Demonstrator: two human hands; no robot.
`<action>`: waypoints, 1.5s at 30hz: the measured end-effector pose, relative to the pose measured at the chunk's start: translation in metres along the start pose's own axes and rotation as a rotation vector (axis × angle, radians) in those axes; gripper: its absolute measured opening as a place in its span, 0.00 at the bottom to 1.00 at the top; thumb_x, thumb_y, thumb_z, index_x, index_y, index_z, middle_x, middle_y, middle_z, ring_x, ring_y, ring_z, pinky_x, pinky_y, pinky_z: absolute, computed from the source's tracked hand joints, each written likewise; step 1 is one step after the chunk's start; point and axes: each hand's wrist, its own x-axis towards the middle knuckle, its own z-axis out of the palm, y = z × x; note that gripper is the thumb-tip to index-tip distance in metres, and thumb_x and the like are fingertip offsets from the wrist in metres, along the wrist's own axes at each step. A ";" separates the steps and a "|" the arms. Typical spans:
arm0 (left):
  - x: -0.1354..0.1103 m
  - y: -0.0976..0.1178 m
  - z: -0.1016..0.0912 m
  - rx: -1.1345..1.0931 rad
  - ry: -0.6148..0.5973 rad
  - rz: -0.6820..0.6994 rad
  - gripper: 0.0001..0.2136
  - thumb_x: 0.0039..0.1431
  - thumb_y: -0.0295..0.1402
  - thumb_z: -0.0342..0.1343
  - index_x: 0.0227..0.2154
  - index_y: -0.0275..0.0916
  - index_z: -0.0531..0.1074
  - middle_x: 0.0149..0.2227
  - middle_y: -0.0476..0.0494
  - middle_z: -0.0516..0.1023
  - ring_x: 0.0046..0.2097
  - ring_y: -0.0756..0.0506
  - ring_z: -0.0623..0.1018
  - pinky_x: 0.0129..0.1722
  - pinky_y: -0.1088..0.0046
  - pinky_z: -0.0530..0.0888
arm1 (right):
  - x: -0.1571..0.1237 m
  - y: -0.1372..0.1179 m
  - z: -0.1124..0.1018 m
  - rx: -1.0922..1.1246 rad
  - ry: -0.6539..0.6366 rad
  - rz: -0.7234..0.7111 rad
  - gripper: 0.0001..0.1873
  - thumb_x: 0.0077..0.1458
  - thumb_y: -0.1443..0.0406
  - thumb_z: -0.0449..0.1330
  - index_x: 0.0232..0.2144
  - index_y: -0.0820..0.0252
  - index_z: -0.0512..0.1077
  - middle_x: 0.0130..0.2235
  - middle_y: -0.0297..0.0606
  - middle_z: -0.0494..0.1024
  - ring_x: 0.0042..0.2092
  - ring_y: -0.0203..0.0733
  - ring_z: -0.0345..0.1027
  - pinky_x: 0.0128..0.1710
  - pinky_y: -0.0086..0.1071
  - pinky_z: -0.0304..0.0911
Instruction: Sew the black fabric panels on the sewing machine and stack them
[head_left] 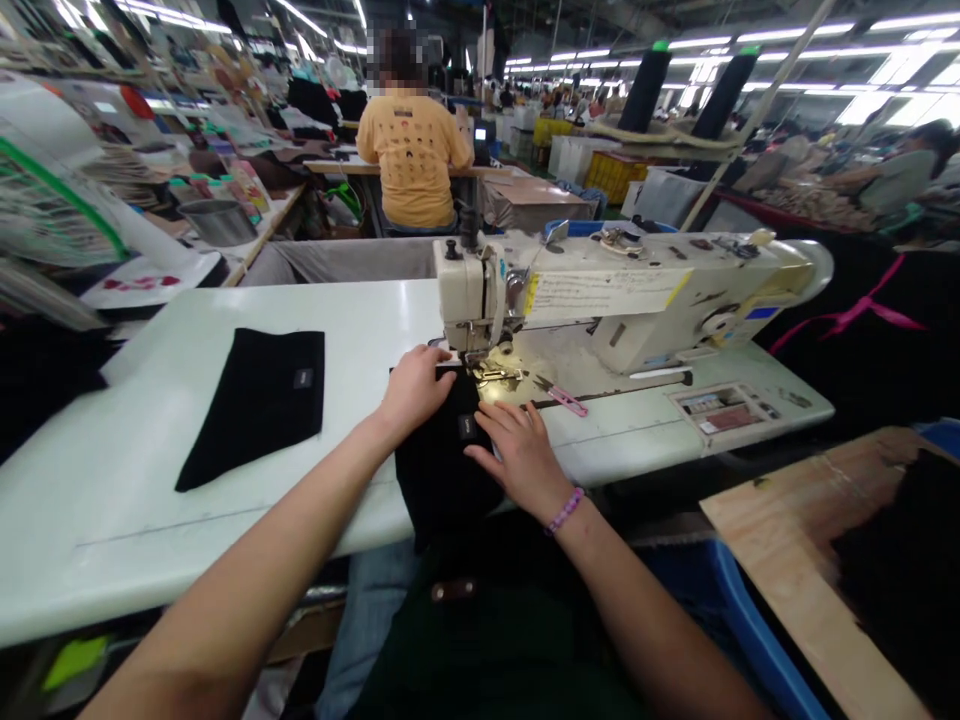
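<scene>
A black fabric piece (439, 480) with a small dark label (468, 427) lies at the needle end of a white sewing machine (600, 290), its near end hanging over the table's front edge. My left hand (420, 385) rests on the upper left of the cloth, close to the presser foot, fingers stretched out. On the cloth's right edge, beside the label, lies my right hand (521, 445), its fingers spread. Pink thread snips (562, 396) lie just beyond the right hand. Another labelled black fabric piece (262, 405) is flat on the table to the left.
The white sewing table (135, 540) extends to the left. A wooden board (810, 510) with black cloth and a blue bin (757, 620) stand at the right. A person in a yellow shirt (412, 150) sits ahead. A fan (52, 190) is at far left.
</scene>
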 end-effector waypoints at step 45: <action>-0.233 0.032 -0.012 -0.578 0.403 -0.349 0.06 0.56 0.34 0.55 0.26 0.40 0.74 0.20 0.53 0.67 0.22 0.51 0.66 0.23 0.75 0.64 | -0.037 -0.062 -0.003 0.124 0.218 -0.636 0.18 0.63 0.75 0.54 0.52 0.58 0.74 0.37 0.39 0.77 0.39 0.41 0.68 0.47 0.40 0.66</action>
